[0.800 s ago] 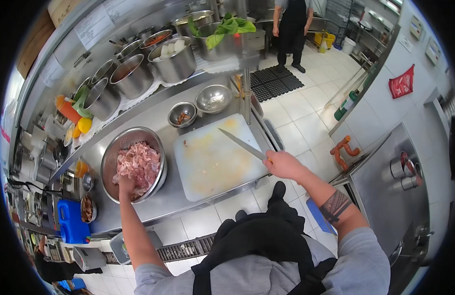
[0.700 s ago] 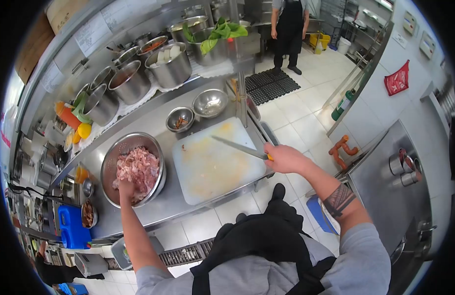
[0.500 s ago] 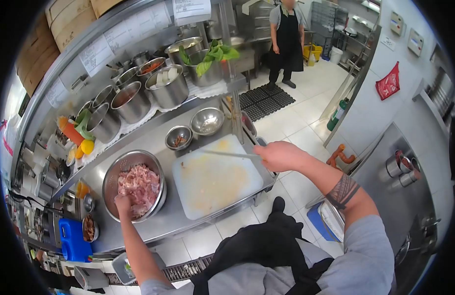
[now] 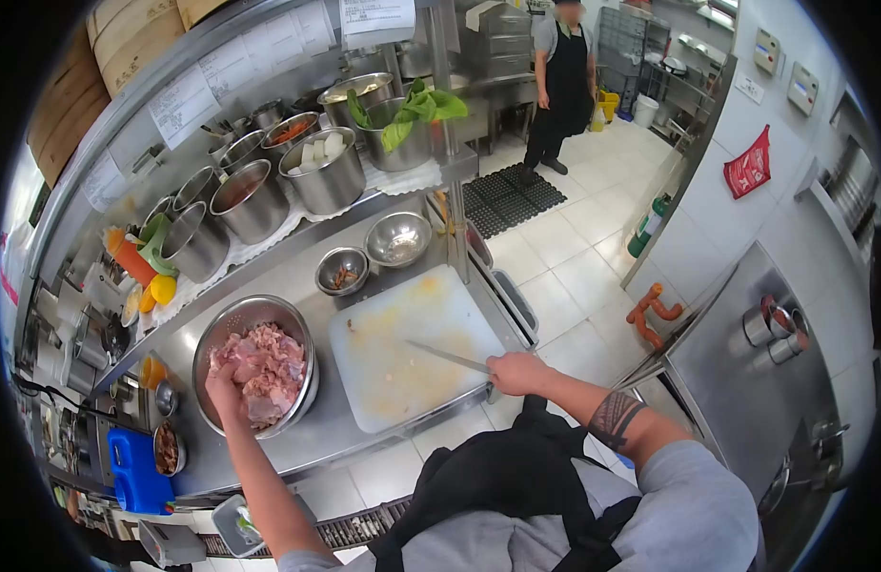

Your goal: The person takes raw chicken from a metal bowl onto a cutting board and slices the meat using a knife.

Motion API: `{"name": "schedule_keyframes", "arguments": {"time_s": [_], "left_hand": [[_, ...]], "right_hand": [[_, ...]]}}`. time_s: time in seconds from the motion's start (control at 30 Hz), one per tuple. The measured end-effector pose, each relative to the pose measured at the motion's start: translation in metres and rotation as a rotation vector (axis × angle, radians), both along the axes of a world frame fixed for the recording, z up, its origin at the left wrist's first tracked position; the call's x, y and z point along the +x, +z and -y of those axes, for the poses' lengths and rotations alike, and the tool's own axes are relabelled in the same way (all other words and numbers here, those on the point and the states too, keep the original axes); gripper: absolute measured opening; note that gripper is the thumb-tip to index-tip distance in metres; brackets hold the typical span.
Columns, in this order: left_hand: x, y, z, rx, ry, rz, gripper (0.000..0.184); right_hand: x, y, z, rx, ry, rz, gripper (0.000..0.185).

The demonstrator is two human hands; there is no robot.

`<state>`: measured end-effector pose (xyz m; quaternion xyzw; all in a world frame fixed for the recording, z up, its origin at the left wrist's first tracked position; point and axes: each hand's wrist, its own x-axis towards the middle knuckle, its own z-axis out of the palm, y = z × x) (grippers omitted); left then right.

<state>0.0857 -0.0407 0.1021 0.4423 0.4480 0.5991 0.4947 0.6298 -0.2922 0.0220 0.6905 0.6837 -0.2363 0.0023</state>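
A metal colander [image 4: 212, 334] on the left of the steel counter is heaped with pale pink raw chicken [image 4: 273, 367]. My left hand [image 4: 225, 389] reaches into its near left side, fingers curled into the pieces and partly hidden by them. In my right hand [image 4: 518, 373] is the handle of a kitchen knife [image 4: 450, 356]. The blade points left, low over the right half of a stained white cutting board [image 4: 393, 381]; I cannot tell whether it touches. No meat piece lies on the board, only small scraps and yellowish stains.
Behind the board stand a small bowl with brownish pieces [image 4: 343, 273] and a wider metal bowl [image 4: 398, 238]. A shelf above holds several steel pots [image 4: 328, 176]. A blue jug [image 4: 135, 467] is at far left. Another person [image 4: 562, 86] stands on the floor beyond.
My right hand has come down and nearer to me, bringing the knife lower over the board. My left hand has shifted slightly left and up within the chicken.
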Motion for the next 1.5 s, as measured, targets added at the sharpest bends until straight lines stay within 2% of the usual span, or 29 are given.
{"name": "schedule_keyframes", "arguments": {"time_s": [0.03, 0.1, 0.17, 0.23, 0.3, 0.4, 0.47, 0.5, 0.57, 0.6, 0.63, 0.7, 0.77, 0.87, 0.97, 1.03, 1.07, 1.13, 1.17, 1.23, 1.27, 1.33, 1.37, 1.43, 1.47, 1.5], "left_hand": [[0.014, 0.005, 0.007, -0.006, -0.001, -0.003, 0.035], [0.067, 0.025, 0.03, 0.0, -0.175, 0.024, 0.044], [0.11, 0.014, 0.039, -0.109, -0.392, 0.14, 0.049], [0.152, -0.019, 0.049, -0.216, -0.474, 0.234, 0.051], [0.213, -0.018, 0.08, -0.239, -0.683, 0.309, 0.048], [0.251, -0.108, 0.089, -0.409, -0.748, 0.377, 0.043], [0.271, -0.143, 0.099, -0.402, -0.351, -0.663, 0.051], [0.277, -0.153, 0.103, -0.405, -0.361, -0.654, 0.051], [0.279, -0.173, 0.114, 0.058, -0.021, -0.999, 0.062], [0.281, -0.158, 0.122, 0.011, -0.135, -0.977, 0.064], [0.284, -0.155, 0.127, -0.009, -0.134, -0.984, 0.064], [0.29, -0.152, 0.134, 0.036, -0.276, -0.926, 0.065], [0.294, -0.155, 0.131, -0.026, -0.258, -0.901, 0.066], [0.299, -0.146, 0.129, 0.009, -0.234, -1.02, 0.067], [0.297, -0.14, 0.102, 0.034, -0.339, -1.163, 0.065], [0.295, -0.127, 0.09, -0.213, -0.483, -1.317, 0.062], [0.292, -0.121, 0.089, -0.208, -0.487, -1.316, 0.062], [0.287, -0.106, 0.09, -0.242, -0.393, -1.062, 0.051], [0.285, -0.105, 0.094, -0.238, -0.397, -1.063, 0.051], [0.277, -0.109, 0.105, 0.335, -0.305, -1.437, 0.039], [0.276, -0.114, 0.109, 0.346, -0.304, -1.434, 0.039], [0.285, -0.132, 0.101, 0.803, -0.279, -1.547, 0.037], [0.29, -0.142, 0.096, 0.803, -0.273, -1.549, 0.037], [0.301, -0.147, 0.096, 0.32, -0.447, -1.664, 0.044], [0.301, -0.147, 0.091, 0.314, -0.445, -1.664, 0.044], [0.304, -0.13, 0.085, 0.153, -0.445, -1.587, 0.043]], "right_hand": [[0.0, -0.007, 0.005, 0.008, -0.027, -0.061, 0.03], [-0.001, -0.024, 0.012, 0.009, -0.051, -0.124, 0.031], [0.0, -0.041, 0.015, 0.074, -0.113, -0.226, 0.032], [-0.005, -0.047, 0.02, 0.101, -0.2, -0.241, 0.032], [-0.005, -0.048, 0.023, 0.121, -0.292, -0.252, 0.032], [-0.006, -0.027, 0.031, 0.098, -0.36, -0.309, 0.034], [0.0, -0.033, 0.036, 0.102, -0.356, -0.284, 0.034], [0.001, -0.028, 0.037, 0.104, -0.34, -0.269, 0.034], [0.004, -0.022, 0.04, 0.049, -0.328, -0.259, 0.034], [0.004, -0.023, 0.04, 0.052, -0.307, -0.243, 0.033], [0.001, -0.026, 0.042, 0.054, -0.282, -0.229, 0.032], [-0.006, -0.029, 0.042, 0.05, -0.267, -0.224, 0.03], [-0.008, -0.03, 0.039, 0.068, -0.257, -0.212, 0.029], [-0.005, -0.032, 0.037, 0.058, -0.205, -0.174, 0.027], [0.003, -0.027, 0.035, 0.026, -0.21, -0.169, 0.025], [0.006, -0.023, 0.04, 0.003, -0.221, -0.194, 0.031], [0.008, -0.024, 0.041, 0.005, -0.226, -0.193, 0.031], [0.01, -0.028, 0.045, 0.027, -0.201, -0.21, 0.031], [0.011, -0.028, 0.047, 0.029, -0.206, -0.21, 0.031], [0.011, -0.022, 0.048, 0.014, -0.215, -0.244, 0.031], [0.012, -0.021, 0.05, 0.023, -0.221, -0.241, 0.031], [0.016, -0.016, 0.044, -0.012, -0.162, -0.213, 0.032], [0.018, -0.015, 0.04, -0.008, -0.159, -0.213, 0.032], [0.02, -0.001, 0.034, -0.083, -0.151, -0.164, 0.029], [0.02, -0.002, 0.032, -0.086, -0.147, -0.163, 0.029], [0.021, -0.002, 0.03, -0.084, -0.135, -0.158, 0.03]]}}
